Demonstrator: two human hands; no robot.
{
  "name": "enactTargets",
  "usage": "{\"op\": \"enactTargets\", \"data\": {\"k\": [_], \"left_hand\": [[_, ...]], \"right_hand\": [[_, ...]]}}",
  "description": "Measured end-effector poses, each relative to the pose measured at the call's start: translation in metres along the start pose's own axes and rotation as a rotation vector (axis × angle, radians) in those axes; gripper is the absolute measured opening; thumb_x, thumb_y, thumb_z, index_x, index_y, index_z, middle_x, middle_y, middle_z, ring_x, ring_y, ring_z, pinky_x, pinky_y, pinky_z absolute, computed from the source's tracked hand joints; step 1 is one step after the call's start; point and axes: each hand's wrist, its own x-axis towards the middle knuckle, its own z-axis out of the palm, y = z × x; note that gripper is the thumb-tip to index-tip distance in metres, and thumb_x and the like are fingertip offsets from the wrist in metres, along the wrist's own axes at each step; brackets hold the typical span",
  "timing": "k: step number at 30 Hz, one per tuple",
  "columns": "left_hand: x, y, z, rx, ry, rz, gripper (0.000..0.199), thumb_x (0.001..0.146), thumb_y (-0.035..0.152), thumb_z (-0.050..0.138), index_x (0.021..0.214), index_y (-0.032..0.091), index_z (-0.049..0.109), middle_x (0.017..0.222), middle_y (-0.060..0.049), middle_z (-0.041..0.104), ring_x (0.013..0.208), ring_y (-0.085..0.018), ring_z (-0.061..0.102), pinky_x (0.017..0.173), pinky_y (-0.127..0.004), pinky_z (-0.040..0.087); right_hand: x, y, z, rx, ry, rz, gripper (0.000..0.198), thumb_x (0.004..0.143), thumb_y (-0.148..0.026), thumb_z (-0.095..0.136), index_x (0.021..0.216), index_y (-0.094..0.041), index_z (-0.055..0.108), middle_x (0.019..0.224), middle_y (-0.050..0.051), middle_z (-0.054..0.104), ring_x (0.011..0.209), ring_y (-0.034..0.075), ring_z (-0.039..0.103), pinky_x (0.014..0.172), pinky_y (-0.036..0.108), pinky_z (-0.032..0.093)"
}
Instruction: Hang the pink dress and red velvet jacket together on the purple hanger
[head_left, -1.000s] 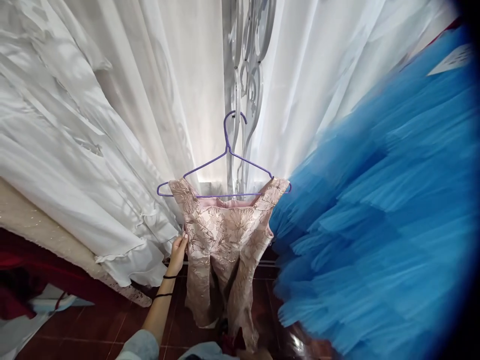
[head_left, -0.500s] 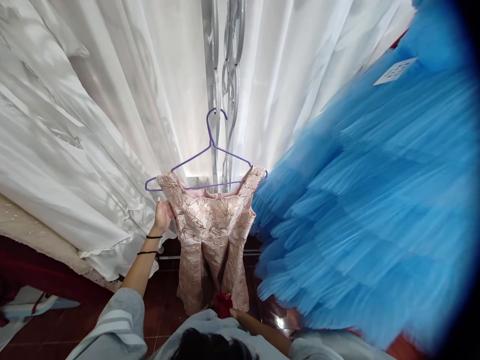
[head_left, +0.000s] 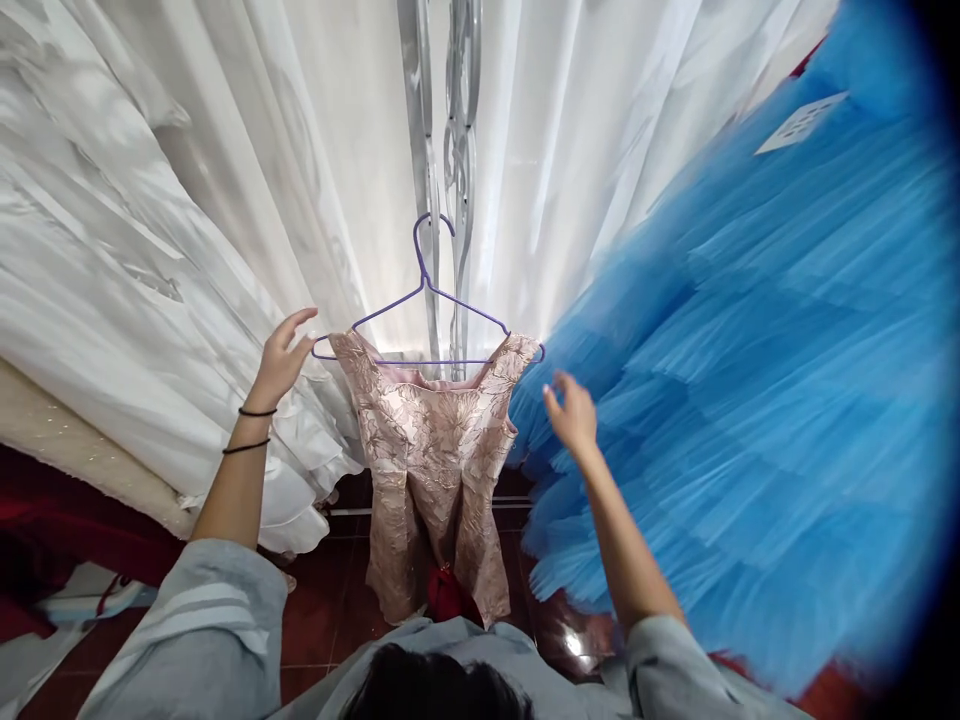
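A pink brocade dress (head_left: 427, 430) with a leafy pattern hangs by its wide straps from a purple hanger (head_left: 424, 282). The hanger's hook is over the ornate silver metal rack (head_left: 463, 150). My left hand (head_left: 285, 355) is beside the hanger's left end, fingers apart and curved, holding nothing that I can see. To the right of the dress, my right hand (head_left: 571, 408) is raised with loosely curled, parted fingers and nothing in it. A dark red cloth item (head_left: 450, 595) shows at the bottom of the dress, close to my body.
A layered blue tulle gown (head_left: 750, 400) with a white tag (head_left: 802, 122) fills the right side. White gowns (head_left: 150, 270) hang on the left, and a white curtain (head_left: 525, 130) is behind the rack. The floor (head_left: 322, 610) has dark red tiles.
My left hand has let go of the dress's side and moved up and left to the hanger's end. My right hand has risen from the red item near the hem to beside the right strap.
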Motion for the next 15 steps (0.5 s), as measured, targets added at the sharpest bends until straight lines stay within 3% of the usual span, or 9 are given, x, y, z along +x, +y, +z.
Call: {"op": "enactTargets", "data": {"k": [1, 3, 6, 8, 11, 15], "left_hand": [[0.009, 0.006, 0.004, 0.13, -0.07, 0.081, 0.057, 0.083, 0.054, 0.061, 0.129, 0.019, 0.063, 0.14, -0.011, 0.06, 0.133, -0.026, 0.051, 0.116, -0.041, 0.034], [0.02, 0.013, 0.016, 0.322, -0.219, 0.154, 0.054, 0.087, 0.053, 0.055, 0.126, 0.017, 0.066, 0.134, -0.012, 0.064, 0.127, -0.028, 0.055, 0.115, -0.043, 0.034], [0.022, 0.011, 0.026, 0.426, -0.324, 0.091, 0.049, 0.089, 0.05, 0.049, 0.11, 0.013, 0.074, 0.112, -0.014, 0.074, 0.106, -0.028, 0.066, 0.1, -0.04, 0.046], [0.014, 0.002, 0.02, 0.412, -0.288, 0.045, 0.044, 0.088, 0.047, 0.05, 0.101, 0.015, 0.076, 0.105, -0.012, 0.076, 0.1, -0.027, 0.068, 0.091, -0.035, 0.049], [-0.004, -0.018, 0.001, 0.284, -0.159, -0.035, 0.037, 0.083, 0.046, 0.058, 0.091, 0.016, 0.077, 0.096, -0.007, 0.077, 0.095, -0.025, 0.068, 0.087, -0.031, 0.05], [-0.04, -0.05, -0.007, -0.091, 0.059, -0.374, 0.039, 0.071, 0.049, 0.07, 0.085, 0.012, 0.073, 0.081, -0.006, 0.073, 0.081, -0.022, 0.067, 0.074, -0.029, 0.054]], "right_hand": [[0.02, -0.004, -0.002, 0.051, 0.015, -0.017, 0.049, 0.095, -0.047, 0.051, 0.132, -0.015, 0.055, 0.125, 0.017, 0.062, 0.117, 0.026, 0.057, 0.101, 0.045, 0.047], [0.06, -0.014, -0.005, 0.204, -0.098, -0.089, 0.062, 0.09, -0.054, 0.053, 0.139, -0.015, 0.052, 0.126, 0.016, 0.064, 0.115, 0.026, 0.059, 0.095, 0.04, 0.05], [0.099, -0.028, -0.008, 0.299, -0.358, -0.153, 0.059, 0.086, -0.059, 0.055, 0.119, -0.012, 0.068, 0.103, 0.011, 0.073, 0.093, 0.023, 0.065, 0.08, 0.033, 0.052], [0.105, -0.029, -0.009, 0.262, -0.388, -0.152, 0.056, 0.084, -0.06, 0.056, 0.101, -0.01, 0.075, 0.087, 0.008, 0.073, 0.08, 0.021, 0.064, 0.073, 0.031, 0.051], [0.097, -0.021, -0.011, 0.274, -0.324, -0.139, 0.056, 0.082, -0.062, 0.059, 0.097, -0.011, 0.077, 0.079, 0.006, 0.071, 0.071, 0.017, 0.061, 0.067, 0.028, 0.049], [0.086, -0.002, -0.008, 0.356, -0.185, -0.077, 0.054, 0.08, -0.062, 0.062, 0.098, -0.013, 0.077, 0.08, 0.005, 0.07, 0.068, 0.015, 0.058, 0.063, 0.027, 0.049]]}}
